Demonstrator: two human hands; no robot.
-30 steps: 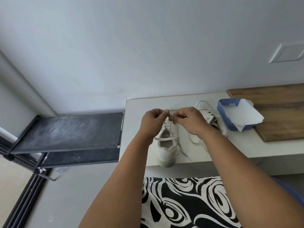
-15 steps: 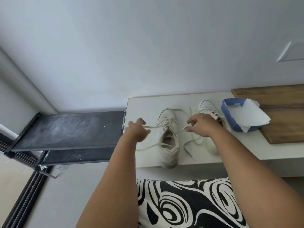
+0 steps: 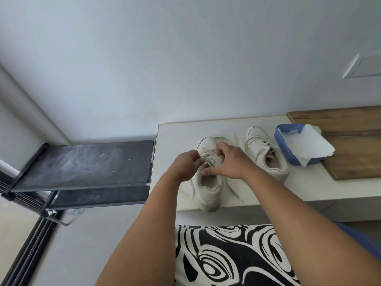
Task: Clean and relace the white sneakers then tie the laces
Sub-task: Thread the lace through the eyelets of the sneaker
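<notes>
Setting: a plain pale wall above a white ledge (image 3: 175, 133), viewed from the head camera. At far left, a dark, dusty shoe rack (image 3: 82, 164) abuts the ledge.

Left hand (image 3: 186, 167): fingers curled at the lace area of the near sneaker (image 3: 208, 186), apparently pinching a lace; the exact contact is too small to confirm.

Near sneaker: stands on the ledge's front edge, heel toward the person. Laces (image 3: 209, 156) cross the upper eyelets; loose ends trail down both sides onto the ledge. Judgement: relaced, knot under way, bow not yet formed.

Right hand (image 3: 228, 162): fingers bent over the tongue, thumb low near the collar, gripping lace or tongue; which one cannot be told.

Second sneaker (image 3: 266, 153): just beside the first, to the right, laces threaded; whether tied cannot be told.

Blue tray (image 3: 281, 145): touching or nearly touching that sneaker, holding white paper (image 3: 307, 145), resting partly on a wooden board (image 3: 350, 141).

Assessment: both uppers look clean. Remaining: finish this tie and verify the second shoe.
</notes>
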